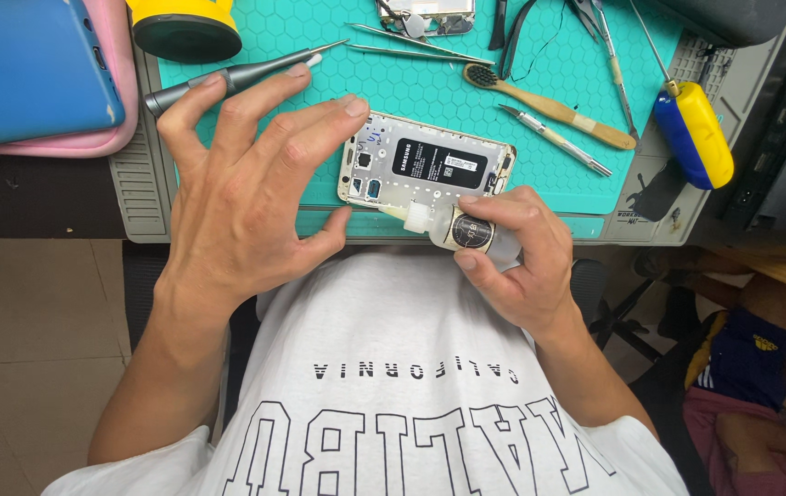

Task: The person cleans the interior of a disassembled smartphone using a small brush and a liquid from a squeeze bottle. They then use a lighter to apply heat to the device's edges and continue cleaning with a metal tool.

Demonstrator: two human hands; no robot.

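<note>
Putting glue on an open phone.

Phone (425, 170) lying flat on the green mat (540, 83), back off, battery showing, near the middle of the tabletop (136, 197). Right hand (517, 257) wrapped tight around a small bottle (462, 227), tilted sideways, tip touching the near edge of the phone. Seems partway done: phone already opened, gluing going on, back cover not on yet. Left hand (246, 184) spread wide, fingertips resting on the left end of the phone, with a grey tool (228, 78) pinched between two far fingers. Tweezers (411, 46), brush (544, 106), yellow and blue tool (694, 133) lying farther off, not touched. Both wrists bent in over the near edge.
</note>
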